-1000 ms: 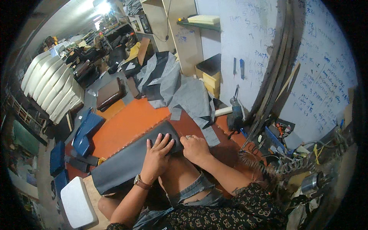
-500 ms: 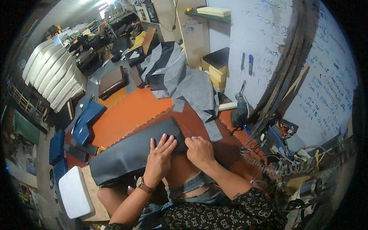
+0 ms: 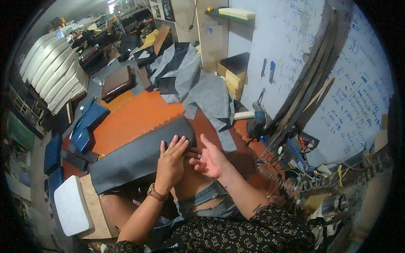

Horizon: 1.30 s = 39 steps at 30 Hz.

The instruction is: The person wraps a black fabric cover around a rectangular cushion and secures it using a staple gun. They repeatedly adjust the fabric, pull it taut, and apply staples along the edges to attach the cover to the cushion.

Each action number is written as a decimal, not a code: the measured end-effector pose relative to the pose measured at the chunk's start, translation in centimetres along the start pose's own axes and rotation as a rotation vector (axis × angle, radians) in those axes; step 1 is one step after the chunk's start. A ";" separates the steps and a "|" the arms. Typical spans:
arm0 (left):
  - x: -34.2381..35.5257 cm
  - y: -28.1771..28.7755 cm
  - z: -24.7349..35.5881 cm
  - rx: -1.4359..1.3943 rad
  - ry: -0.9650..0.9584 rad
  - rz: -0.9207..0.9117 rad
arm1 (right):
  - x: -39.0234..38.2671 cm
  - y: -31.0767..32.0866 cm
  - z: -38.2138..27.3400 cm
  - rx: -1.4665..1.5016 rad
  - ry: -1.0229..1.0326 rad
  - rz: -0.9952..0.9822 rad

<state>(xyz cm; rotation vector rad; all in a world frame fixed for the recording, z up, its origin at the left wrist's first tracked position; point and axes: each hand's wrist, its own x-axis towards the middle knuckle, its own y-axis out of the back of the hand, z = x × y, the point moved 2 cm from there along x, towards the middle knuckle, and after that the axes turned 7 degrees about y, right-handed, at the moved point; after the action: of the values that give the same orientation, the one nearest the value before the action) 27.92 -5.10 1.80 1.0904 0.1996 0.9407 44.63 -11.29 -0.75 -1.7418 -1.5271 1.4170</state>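
A long black upholstered pad (image 3: 126, 160) lies across my lap, slanting up to the right. My left hand (image 3: 172, 158) rests flat on its right part, fingers together and stretched out, a ring on one finger and a watch on the wrist. My right hand (image 3: 209, 159) is turned palm up at the pad's right end, thumb raised and fingers loosely bent. Its fingertips reach the pad's edge near my left hand, where they are partly hidden. Nothing shows in the right palm.
An orange covered surface (image 3: 135, 122) spreads beyond the pad, with grey fabric pieces (image 3: 206, 92) heaped on it. A power drill (image 3: 256, 120) stands by the wall at right. White cushions (image 3: 57, 71) are stacked at left; a white pad (image 3: 72, 206) lies near my left knee.
My right hand has rolled from a pinched, palm-down grip to palm up with its fingers loosened. The left hand stays on the pad. The whole view has shifted slightly.
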 end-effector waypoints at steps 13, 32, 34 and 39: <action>13.6 1.9 -2.3 -0.020 -0.010 0.062 | 3.9 2.4 2.3 0.238 0.206 0.183; 12.0 0.0 -2.8 0.094 0.045 -0.064 | 1.2 -0.1 2.1 -0.141 0.364 0.200; 12.1 -0.2 -2.5 0.111 0.057 -0.077 | 1.2 0.3 2.1 -0.180 0.396 0.191; 9.1 -0.3 -1.2 0.214 -0.033 0.082 | 1.1 2.1 2.7 -0.270 0.463 0.218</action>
<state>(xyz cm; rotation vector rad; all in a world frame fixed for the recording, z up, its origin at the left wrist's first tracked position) 33.02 2.32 3.67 1.3187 0.2340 0.9907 43.11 -11.77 -3.97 -2.2613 -1.3465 0.8305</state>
